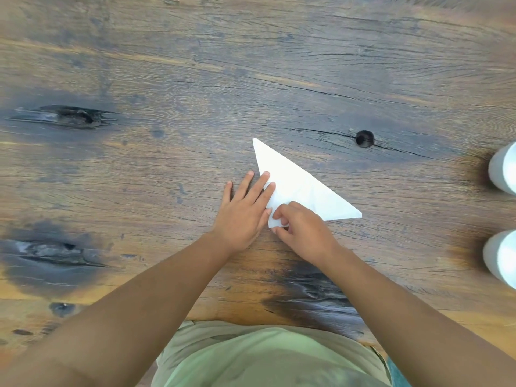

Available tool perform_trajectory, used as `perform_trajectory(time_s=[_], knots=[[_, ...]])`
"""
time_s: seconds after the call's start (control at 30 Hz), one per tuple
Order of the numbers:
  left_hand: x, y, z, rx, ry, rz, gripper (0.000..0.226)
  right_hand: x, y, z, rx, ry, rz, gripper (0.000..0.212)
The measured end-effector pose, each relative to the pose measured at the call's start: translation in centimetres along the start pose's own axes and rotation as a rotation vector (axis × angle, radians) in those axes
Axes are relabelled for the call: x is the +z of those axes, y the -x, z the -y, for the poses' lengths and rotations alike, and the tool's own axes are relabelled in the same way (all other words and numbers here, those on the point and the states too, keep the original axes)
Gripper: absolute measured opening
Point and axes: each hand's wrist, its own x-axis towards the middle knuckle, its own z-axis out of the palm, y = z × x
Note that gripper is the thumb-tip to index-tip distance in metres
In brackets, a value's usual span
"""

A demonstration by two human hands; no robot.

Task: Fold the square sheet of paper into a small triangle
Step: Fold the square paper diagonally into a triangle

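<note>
paper (301, 185) lying on tabletop (167, 163), already a triangle; left hand (243, 213) pressing flat, fingers straight, likely anchoring it; right hand (301, 230) pinching near corner, probably starting next fold

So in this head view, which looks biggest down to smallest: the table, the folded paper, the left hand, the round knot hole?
1. table, by far the largest
2. folded paper and left hand: about alike, and the paper is partly covered, so I won't rank them
3. round knot hole, the smallest
</note>
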Motion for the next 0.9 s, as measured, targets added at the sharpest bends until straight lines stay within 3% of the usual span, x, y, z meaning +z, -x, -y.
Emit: perform_trajectory(time_s=[0.53,0.77,0.9], knots=[[1.0,-0.3,-0.4,-0.010,-0.081,-0.022,0.068,-2.2,-1.1,-0.7,0.151,-0.166,-0.039,0.011],[0.6,-0.1,-2.1,-0.042,-0.109,-0.033,0.069,-3.5,-0.9,-1.9,0.102,-0.033,-0.168,0.019],[0.9,0.6,-2.8,-0.020,-0.132,-0.036,0.066,-3.1,-0.2,-2.2,0.041,0.149,-0.251,0.037]])
